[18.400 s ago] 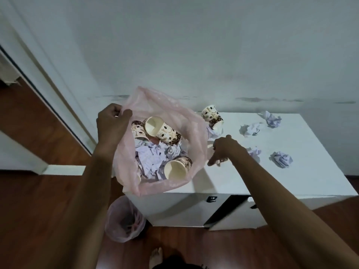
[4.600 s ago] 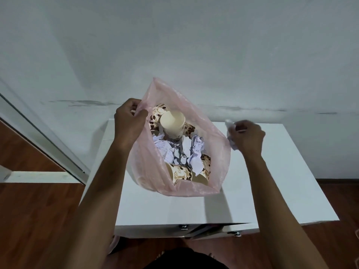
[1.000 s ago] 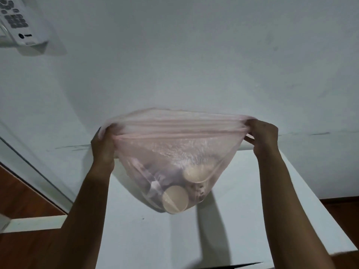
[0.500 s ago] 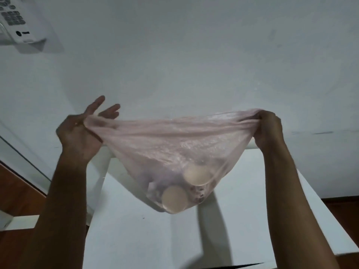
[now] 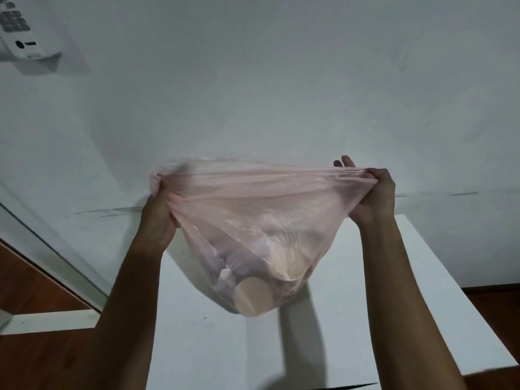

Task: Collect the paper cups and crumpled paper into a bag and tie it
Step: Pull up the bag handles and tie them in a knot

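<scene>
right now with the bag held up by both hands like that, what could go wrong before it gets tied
The thin pink bag hangs in the air, stretched taut between the left hand and right hand; the film could tear or slip from a grip. The paper cups weigh on its lowest point, so a cup rim might strain or puncture it. If a hand lets go of its corner to start the knot, the mouth could sag and spill onto the white table.

A scuffed white wall (image 5: pixel 281 94) rises behind a white worktop (image 5: pixel 351 319). A white telephone (image 5: pixel 19 29) hangs upper left. Reddish-brown wooden floor (image 5: pixel 31 291) lies below.
</scene>
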Demonstrator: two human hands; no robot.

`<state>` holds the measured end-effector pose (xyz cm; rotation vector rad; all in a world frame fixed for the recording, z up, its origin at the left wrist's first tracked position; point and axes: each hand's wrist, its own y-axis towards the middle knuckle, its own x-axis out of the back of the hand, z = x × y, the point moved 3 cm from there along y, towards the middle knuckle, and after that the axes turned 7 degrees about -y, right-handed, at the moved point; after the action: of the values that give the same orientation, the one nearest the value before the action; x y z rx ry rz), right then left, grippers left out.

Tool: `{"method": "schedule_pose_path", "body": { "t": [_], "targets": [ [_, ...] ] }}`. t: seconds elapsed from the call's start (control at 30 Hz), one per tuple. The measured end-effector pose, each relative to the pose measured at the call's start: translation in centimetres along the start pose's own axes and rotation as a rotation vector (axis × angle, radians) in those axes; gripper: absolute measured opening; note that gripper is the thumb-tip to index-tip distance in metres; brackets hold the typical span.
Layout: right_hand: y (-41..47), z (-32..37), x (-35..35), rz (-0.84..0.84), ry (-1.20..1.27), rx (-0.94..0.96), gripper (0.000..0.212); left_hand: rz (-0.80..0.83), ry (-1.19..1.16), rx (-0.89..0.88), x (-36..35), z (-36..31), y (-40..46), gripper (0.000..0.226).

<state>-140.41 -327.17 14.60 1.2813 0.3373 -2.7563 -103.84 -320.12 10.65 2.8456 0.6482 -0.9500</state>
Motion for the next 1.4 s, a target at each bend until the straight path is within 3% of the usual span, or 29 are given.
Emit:
{"method": "schedule_pose_path", "body": {
  "t": [0.13, 0.3, 0.37, 0.43, 0.47, 0.5, 0.57, 0.63, 0.73, 0.9, 1.03, 1.13, 1.27, 1.4],
  "targets": [
    [0.4, -0.9, 0.2, -0.006, 0.163, 0.01, 0.03, 0.241, -0.251, 0.114, -1.6, -0.6, -0.5, 0.059],
    [1.3, -2.3, 0.2, -0.033, 0.173, 0.021, 0.045, 0.266, -0.224, 0.133, -3.3, 0.0, -1.2, 0.053],
    [1.4, -2.8, -0.1, 0.003, 0.094, -0.001, 0.036, 0.245, -0.229, 0.162, -4.0, 0.3, -1.4, 0.05],
    [1.2, -3.1, -0.4, 0.033, -0.024, 0.01, 0.008, 0.246, -0.245, 0.178, -4.1, 0.5, -1.5, 0.044],
    [0.9, -3.1, -0.4, 0.032, -0.094, 0.038, 0.012, 0.284, -0.252, 0.179, -3.9, 0.6, -1.6, 0.039],
    [0.9, -3.2, -0.3, 0.031, -0.173, 0.062, 0.028, 0.344, -0.252, 0.175, -3.6, 0.7, -1.6, 0.032],
    [0.7, -3.2, -0.4, 0.044, -0.311, 0.132, 0.045, 0.437, -0.165, 0.147, -3.0, 0.9, -1.7, 0.048],
    [0.4, -3.5, -0.7, 0.047, -0.395, 0.193, 0.043, 0.426, -0.02, 0.131, -2.6, 1.4, -1.4, 0.062],
    [0.2, -4.1, -1.0, 0.069, -0.413, 0.223, 0.045, 0.396, 0.047, 0.137, -2.9, 2.0, -1.6, 0.046],
    [0.2, -5.3, -1.2, 0.079, -0.421, 0.142, 0.027, 0.424, 0.012, 0.191, -3.6, 2.5, -2.1, 0.041],
    [-0.2, -6.1, -1.7, 0.108, -0.213, 0.014, 0.033, 0.425, -0.111, 0.242, -4.7, 2.5, -3.0, 0.056],
    [0.0, -6.2, -1.8, 0.114, -0.164, -0.024, 0.035, 0.424, -0.199, 0.236, -5.2, 2.4, -3.3, 0.051],
    [-0.5, -6.6, -2.0, 0.177, -0.385, -0.02, 0.035, 0.44, -0.127, 0.282, -5.6, 2.9, -3.3, 0.05],
    [-1.0, -7.0, -3.5, 0.16, -0.768, 0.029, 0.038, 0.411, 0.265, 0.248, -6.0, 3.6, -3.6, 0.046]
  ]
}}
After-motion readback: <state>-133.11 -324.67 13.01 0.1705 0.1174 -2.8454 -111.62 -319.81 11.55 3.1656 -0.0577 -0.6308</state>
